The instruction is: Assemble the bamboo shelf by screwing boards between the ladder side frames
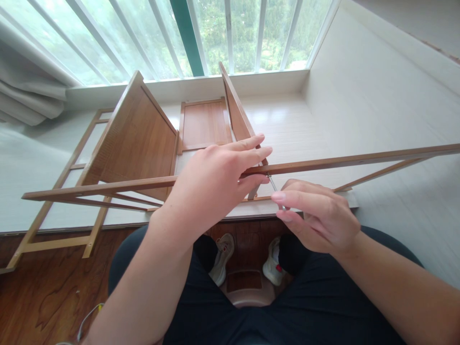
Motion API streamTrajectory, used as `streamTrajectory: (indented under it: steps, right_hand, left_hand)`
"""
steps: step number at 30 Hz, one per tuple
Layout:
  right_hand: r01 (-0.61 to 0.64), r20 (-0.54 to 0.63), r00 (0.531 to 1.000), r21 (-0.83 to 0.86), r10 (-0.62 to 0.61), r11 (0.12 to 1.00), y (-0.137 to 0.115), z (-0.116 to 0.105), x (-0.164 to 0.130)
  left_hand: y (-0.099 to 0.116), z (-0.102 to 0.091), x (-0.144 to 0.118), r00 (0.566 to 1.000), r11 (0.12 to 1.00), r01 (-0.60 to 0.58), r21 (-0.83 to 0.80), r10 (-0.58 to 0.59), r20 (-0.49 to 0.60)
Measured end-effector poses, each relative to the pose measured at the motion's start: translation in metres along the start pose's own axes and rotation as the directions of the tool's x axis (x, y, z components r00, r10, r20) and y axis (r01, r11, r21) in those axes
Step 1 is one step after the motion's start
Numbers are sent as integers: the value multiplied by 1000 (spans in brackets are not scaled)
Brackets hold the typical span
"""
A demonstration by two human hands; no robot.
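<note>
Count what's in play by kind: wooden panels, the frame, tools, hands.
Wooden panels: 3 (left tilted panel, flat panel, upright panel)
Slatted wooden frame: 1
Thin metal tool: 1
Hands: 2 (left hand on the frame, right hand pinching the tool)
Total: 7

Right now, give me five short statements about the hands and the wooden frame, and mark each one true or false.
1. The left hand grips the long wooden rail. True.
2. The right hand holds a hammer. False: it pinches a thin metal tool whose tip points at the rail.
3. Two wooden panels stand tilted behind the rail. True.
4. The frame rests on a carpet. False: it rests on a pale window ledge, with one end down on the wood floor.
5. The person is barefoot. False: light shoes show below the knees.
</note>
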State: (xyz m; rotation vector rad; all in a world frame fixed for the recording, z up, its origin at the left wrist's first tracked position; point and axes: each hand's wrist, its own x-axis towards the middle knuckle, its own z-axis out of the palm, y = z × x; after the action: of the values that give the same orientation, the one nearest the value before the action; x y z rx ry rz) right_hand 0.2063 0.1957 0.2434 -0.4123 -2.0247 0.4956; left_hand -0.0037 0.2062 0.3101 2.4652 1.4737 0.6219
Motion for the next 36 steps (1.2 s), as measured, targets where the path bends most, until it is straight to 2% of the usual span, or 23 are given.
streamTrajectory:
  steps: [6, 10, 14, 19, 27, 36]
  right_hand:
    - [8, 67, 998, 19, -10, 1000, 2, -3, -2]
    - [-31, 94, 995, 88, 22, 996, 3, -2, 0]
    - [-83, 64, 995, 183, 72, 980, 3, -1, 3]
    - [-126, 22, 992, 195, 124, 973, 2, -1, 0]
    - [-79, -32, 996, 104, 82, 991, 3, 2, -5]
    - [-52, -15, 998, 206, 57, 977, 5, 0, -1]
  left_hand:
    - [-1, 0, 0, 1000, 1000, 9, -10, -9, 2]
    - [-1, 0, 1, 1000, 1000, 15, -11, -14, 15]
    - [-1, 0, 1, 1000, 1000, 13, -12, -13, 21]
    - [1, -1, 1, 1000, 1000, 17, -18, -17, 18]
    - [-1, -1, 1, 999, 1000, 12, -9, -12, 35]
    - [0, -1, 1, 999, 1000, 13, -7, -13, 34]
